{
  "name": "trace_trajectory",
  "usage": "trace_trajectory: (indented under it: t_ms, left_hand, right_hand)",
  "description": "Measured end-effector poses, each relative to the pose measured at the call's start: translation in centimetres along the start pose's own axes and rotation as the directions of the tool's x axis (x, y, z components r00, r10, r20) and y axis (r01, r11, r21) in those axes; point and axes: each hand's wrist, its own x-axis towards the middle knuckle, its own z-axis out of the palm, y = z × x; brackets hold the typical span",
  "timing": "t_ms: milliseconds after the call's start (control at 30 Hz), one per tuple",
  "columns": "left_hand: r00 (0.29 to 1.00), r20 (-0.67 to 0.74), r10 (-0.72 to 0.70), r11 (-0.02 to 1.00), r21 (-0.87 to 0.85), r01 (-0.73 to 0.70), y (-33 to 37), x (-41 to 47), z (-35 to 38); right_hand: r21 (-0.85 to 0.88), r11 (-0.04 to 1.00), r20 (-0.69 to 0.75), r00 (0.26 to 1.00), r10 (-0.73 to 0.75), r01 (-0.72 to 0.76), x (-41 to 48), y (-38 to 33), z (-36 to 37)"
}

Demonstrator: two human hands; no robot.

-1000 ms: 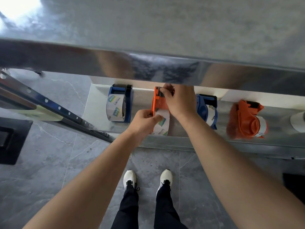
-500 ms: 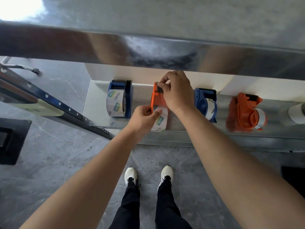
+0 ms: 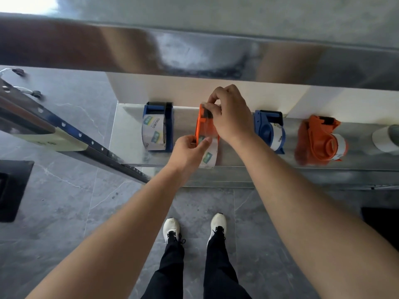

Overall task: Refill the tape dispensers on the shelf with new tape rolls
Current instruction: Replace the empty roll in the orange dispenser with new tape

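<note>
The right hand (image 3: 231, 116) covers most of the far half of the orange plastic tape dispenser (image 3: 201, 124), which stands in the middle of the shiny metal shelf (image 3: 127, 134). Only the dispenser's left side wall and a bit of its dark far end show. That hand's fingers are curled and pinch at the far end; what lies between the fingertips is too small to tell. The left hand (image 3: 189, 147) grips the near left side of the same dispenser with thumb and fingers closed on it. It hides part of the clear tape roll with green-and-white labels (image 3: 210, 155) that sits inside. The roll's near curve shows close to the shelf's front edge.

A broad reflective metal band (image 3: 194, 57) crosses the view above the shelf, its mirrored shapes smeared and unreadable. At the right border a white roll with a grey core (image 3: 385, 140) is cut off by the frame. On the left, a dark blue perforated rail (image 3: 71, 130) runs diagonally and is cut off too.

Left of the hands, a blue plastic tape dispenser (image 3: 158, 126) holds a clear labelled roll. Right of them, a second blue dispenser (image 3: 268, 131) holds a whitish roll. Farther right, a second orange dispenser (image 3: 319, 139) lies on its side with a roll in it, its outline blurred by its reflection. The four stand apart in a row.
</note>
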Motion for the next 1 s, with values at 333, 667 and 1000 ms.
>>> trace_trajectory:
  t_ms: [333,667,1000]
  left_hand:
    - [0.996,0.094,-0.001,1.000,-0.012,0.002,-0.6,0.3,-1.0]
    - [1.000,-0.017,0.003,1.000,-0.019,-0.003,-0.6,0.8,0.4]
    - [0.980,0.197,0.029,0.997,-0.069,-0.016,-0.9,0.2,-1.1]
  right_hand:
    - [-0.087,0.994,-0.019,0.998,0.067,-0.069,1.0,0.2,0.2]
    - [-0.053,0.996,0.046,0.996,0.079,-0.076,2.1,0.7,0.4]
    - [-0.128,0.966,-0.035,0.974,0.223,-0.226,2.8,2.0,0.4]
